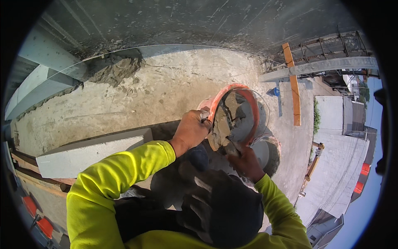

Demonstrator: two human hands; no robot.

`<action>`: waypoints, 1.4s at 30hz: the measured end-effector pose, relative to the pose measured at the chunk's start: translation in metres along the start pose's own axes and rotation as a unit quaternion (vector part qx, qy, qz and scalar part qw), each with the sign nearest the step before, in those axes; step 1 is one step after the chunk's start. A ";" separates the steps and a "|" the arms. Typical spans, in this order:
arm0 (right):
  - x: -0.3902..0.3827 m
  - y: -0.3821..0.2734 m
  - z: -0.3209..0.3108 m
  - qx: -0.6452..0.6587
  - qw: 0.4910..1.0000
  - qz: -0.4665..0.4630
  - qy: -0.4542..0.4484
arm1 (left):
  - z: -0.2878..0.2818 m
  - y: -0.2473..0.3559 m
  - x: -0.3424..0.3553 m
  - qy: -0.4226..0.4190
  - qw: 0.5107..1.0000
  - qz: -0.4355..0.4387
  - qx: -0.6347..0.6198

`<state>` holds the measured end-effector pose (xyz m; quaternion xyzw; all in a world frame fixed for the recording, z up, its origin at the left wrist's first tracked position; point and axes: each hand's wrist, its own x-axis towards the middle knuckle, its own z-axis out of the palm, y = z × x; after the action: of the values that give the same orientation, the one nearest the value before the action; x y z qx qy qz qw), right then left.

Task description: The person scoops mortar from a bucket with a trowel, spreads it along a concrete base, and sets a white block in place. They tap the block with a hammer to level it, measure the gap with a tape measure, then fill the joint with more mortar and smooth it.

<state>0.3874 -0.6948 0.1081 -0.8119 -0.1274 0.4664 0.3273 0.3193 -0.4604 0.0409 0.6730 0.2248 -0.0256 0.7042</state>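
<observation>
Right of one grey block (95, 152), one orange bucket (254, 114) is holding mortar (223, 128). One left hand (191, 128) is pinching its rim; one right hand (247, 163) is curling nearby, grip state indeterminable.

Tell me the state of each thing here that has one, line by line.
Red bucket: open-topped, partly filled
Mortar in bucket: grey, lumpy
Left hand: closed on the bucket's rim
Right hand: curled at the bucket; grip unclear
Mortar patch: rough, uneven
Pale block: partly covered by yellow sleeve
Wooden plank: crossing a grey beam
</observation>
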 end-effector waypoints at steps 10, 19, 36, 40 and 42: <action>-0.044 -0.023 -0.026 0.192 0.981 -0.020 0.017 | -0.015 -0.019 0.002 -0.004 0.997 -0.070 -0.016; 0.030 -0.104 -0.081 0.069 0.995 -0.052 -0.050 | -0.030 -0.019 -0.019 0.046 0.995 -0.066 0.063; 0.249 -0.165 0.001 -0.582 0.701 -0.393 0.122 | -0.016 -0.029 -0.024 0.124 0.988 -0.069 0.061; 0.133 -0.123 -0.055 -0.504 0.773 -0.363 0.131 | -0.018 -0.036 -0.017 0.089 0.992 -0.082 0.041; 0.065 -0.099 -0.077 -0.432 0.823 -0.353 0.106 | -0.017 -0.041 -0.012 0.069 0.991 -0.106 -0.044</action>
<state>0.4970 -0.6183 0.1556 -0.8144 -0.5579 0.1270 0.0969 0.2898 -0.4512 0.0065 0.6135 0.3440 -0.0437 0.7095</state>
